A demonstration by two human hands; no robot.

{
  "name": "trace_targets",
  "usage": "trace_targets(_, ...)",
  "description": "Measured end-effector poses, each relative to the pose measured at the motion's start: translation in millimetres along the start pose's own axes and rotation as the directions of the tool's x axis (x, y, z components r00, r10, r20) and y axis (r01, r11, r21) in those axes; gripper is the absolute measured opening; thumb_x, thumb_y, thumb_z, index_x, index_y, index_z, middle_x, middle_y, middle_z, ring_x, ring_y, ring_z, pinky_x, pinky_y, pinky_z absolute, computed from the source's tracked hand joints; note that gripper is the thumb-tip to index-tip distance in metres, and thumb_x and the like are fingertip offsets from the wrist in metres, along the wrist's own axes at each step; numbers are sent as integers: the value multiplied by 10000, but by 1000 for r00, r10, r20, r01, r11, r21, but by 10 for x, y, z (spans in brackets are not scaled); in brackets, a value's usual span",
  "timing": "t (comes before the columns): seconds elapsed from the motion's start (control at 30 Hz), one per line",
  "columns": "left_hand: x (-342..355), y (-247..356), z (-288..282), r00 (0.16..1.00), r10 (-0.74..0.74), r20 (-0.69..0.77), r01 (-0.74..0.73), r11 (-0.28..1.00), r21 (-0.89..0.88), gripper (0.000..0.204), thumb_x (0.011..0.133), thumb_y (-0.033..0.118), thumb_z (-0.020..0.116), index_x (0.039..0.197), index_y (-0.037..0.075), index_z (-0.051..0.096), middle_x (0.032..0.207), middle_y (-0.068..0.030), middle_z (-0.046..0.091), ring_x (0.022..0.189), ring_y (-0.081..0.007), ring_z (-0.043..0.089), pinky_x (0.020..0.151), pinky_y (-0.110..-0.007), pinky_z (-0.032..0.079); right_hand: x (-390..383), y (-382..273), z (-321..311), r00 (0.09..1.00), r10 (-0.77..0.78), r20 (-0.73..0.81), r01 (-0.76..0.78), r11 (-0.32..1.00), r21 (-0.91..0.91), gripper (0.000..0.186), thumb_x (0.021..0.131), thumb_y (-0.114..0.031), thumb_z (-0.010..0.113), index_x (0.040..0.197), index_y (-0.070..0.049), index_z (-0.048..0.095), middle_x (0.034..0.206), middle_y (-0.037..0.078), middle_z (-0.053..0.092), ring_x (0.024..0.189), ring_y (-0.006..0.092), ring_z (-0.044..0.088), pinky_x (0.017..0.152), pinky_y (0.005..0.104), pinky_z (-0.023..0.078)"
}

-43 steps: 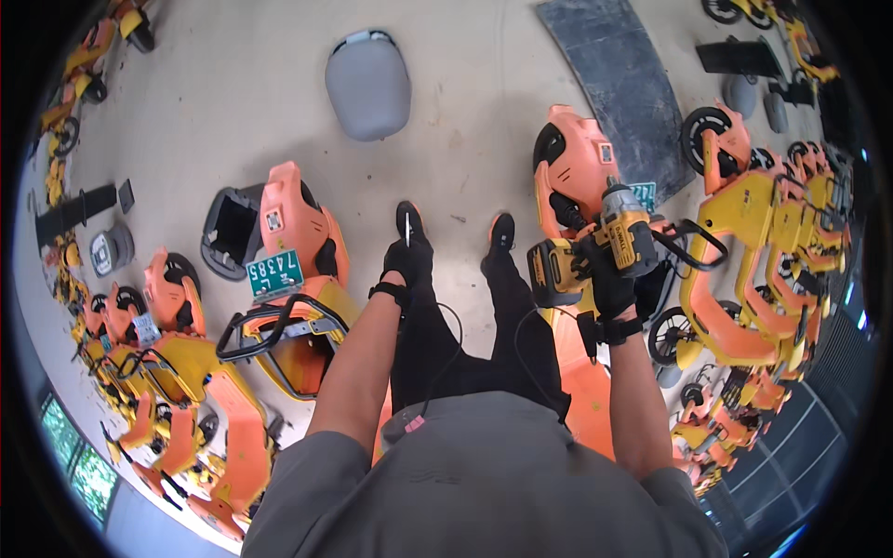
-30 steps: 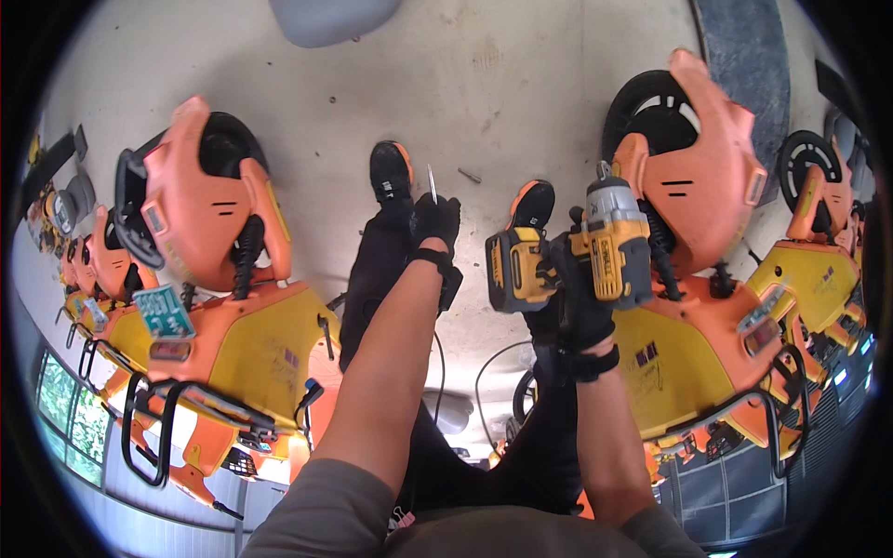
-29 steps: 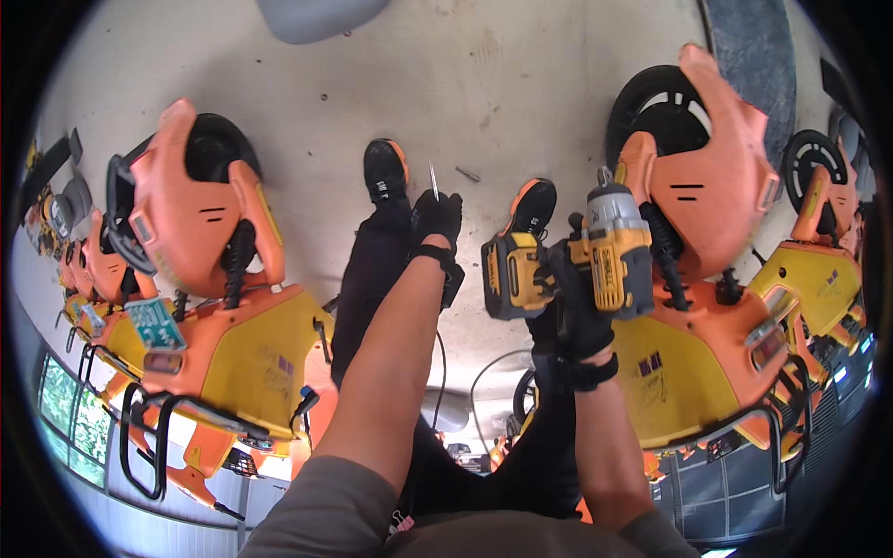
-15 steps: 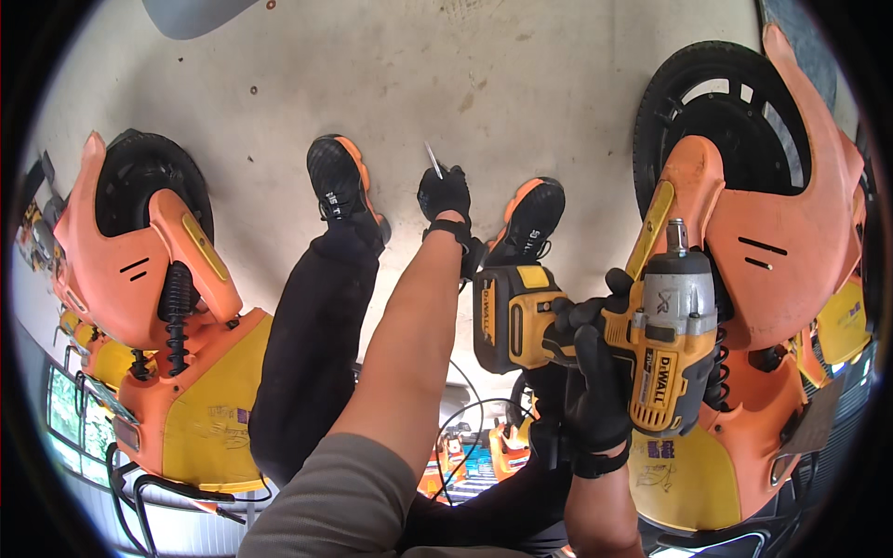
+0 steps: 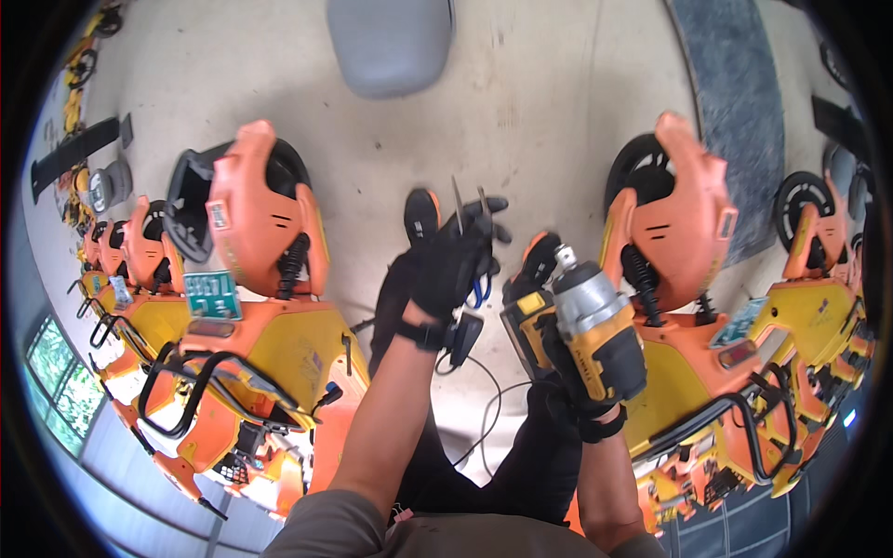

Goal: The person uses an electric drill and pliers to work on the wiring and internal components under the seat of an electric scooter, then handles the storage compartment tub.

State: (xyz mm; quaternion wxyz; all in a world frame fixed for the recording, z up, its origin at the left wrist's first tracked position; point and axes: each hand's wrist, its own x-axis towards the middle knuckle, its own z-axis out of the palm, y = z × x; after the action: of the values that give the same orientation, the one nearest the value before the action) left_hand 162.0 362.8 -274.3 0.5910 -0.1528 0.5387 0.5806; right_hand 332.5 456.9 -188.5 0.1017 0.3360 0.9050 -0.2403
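Note:
My left hand (image 5: 456,265), in a black glove, is closed around a pair of scissors. Two slim metal blades (image 5: 457,200) stick out past the fingers, spread apart, and a blue handle loop (image 5: 480,292) shows beside the palm. In my right hand (image 5: 566,358), also gloved, is a yellow and black cordless impact wrench (image 5: 595,330). Its grey metal nose and bare square drive point away from me, and the battery (image 5: 526,321) lies to its left. My fingers on the wrench are partly hidden behind its body. Both hands are in the air above my legs.
Orange and yellow scooters stand close on my left (image 5: 260,223) and right (image 5: 679,223), with more in rows behind. A grey rounded seat-like object (image 5: 391,46) rests ahead on the floor. A dark mat (image 5: 730,112) runs along the right. A black cable (image 5: 498,409) hangs between my legs.
My view has shifted, bringing in more of the scooters and the grey object. The scissors' blades now show apart, where only one slim tip showed before. The wrench stays in my right hand.

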Motion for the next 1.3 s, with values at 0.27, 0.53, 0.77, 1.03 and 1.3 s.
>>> trace_targets(0.27, -2403, 1467, 512, 968, 246, 48, -247, 969, 0, 192, 894, 158, 547, 1018, 19, 593, 685, 10, 518, 510, -36, 418, 464, -178, 330, -327, -692, -1917, 817, -559, -139, 571, 819, 57, 269, 828, -170, 561, 1087, -98, 557, 922, 57, 601, 795, 230, 611, 695, 349, 492)
trace_targets(0.53, -3819, 2096, 594, 896, 402, 186, -415, 909, 32, 170, 885, 89, 516, 991, -13, 600, 650, 22, 488, 515, -40, 432, 483, -196, 364, -890, -1336, -2869, 698, -702, -146, 705, 709, -39, 336, 839, -162, 534, 1174, -149, 565, 1130, 35, 602, 1008, 204, 597, 832, 327, 487)
trace_targets(0.77, -4191, 2203, 514, 807, 537, 247, -557, 831, 12, 190, 922, 144, 494, 955, -5, 609, 703, 6, 568, 565, -43, 480, 514, -186, 377, -1054, -1712, -3102, 513, -841, -173, 844, 531, -77, 369, 890, -198, 483, 1255, -155, 510, 1224, 31, 567, 1105, 202, 562, 893, 315, 463)
trace_targets(1.03, -4375, 2230, 378, 767, 537, 350, -602, 792, 105, 218, 933, 187, 501, 962, 5, 617, 658, 34, 524, 546, -22, 446, 505, -183, 370, -1171, -1903, -3117, 894, -433, 116, 330, 811, 484, 384, 978, -244, 326, 1264, -37, 476, 1236, 70, 551, 1081, 186, 568, 902, 287, 463)
trace_targets(1.3, -4450, 2245, 356, 766, 519, 379, -616, 760, 205, 275, 948, 230, 483, 949, 4, 639, 617, 43, 483, 528, -29, 429, 493, -185, 359, -1258, -1876, -3013, 706, -686, -177, 697, 717, 2, 361, 917, -205, 449, 1229, -28, 487, 1180, 86, 571, 1034, 186, 577, 853, 285, 466)
